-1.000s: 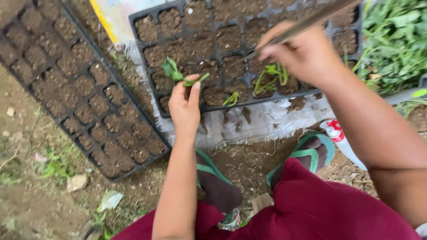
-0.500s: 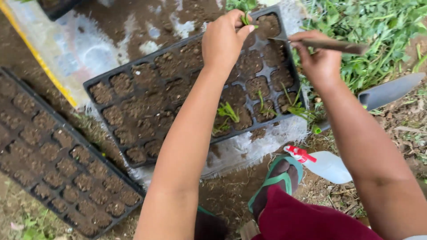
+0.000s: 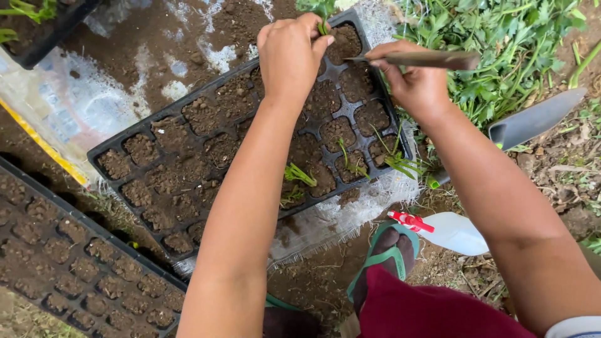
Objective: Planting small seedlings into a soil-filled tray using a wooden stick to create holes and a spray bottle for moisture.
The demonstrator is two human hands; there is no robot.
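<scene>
Our left grip pinches a green seedling over a far corner cell of the black seedling tray; our right grip is closed around a thin stick just beside it.

1 head camera – looking steeply down, close over the seedling tray.

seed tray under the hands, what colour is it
Black, its cells filled with dark brown soil; the seed tray shows in the head view.

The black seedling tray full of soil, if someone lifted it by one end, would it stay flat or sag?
The seedling tray looks like thin plastic, so it would probably flex. Nearly every cell holds soil, so it is likely heavy for its size. Loose crumbs on the rims suggest soil would spill if tilted.
</scene>
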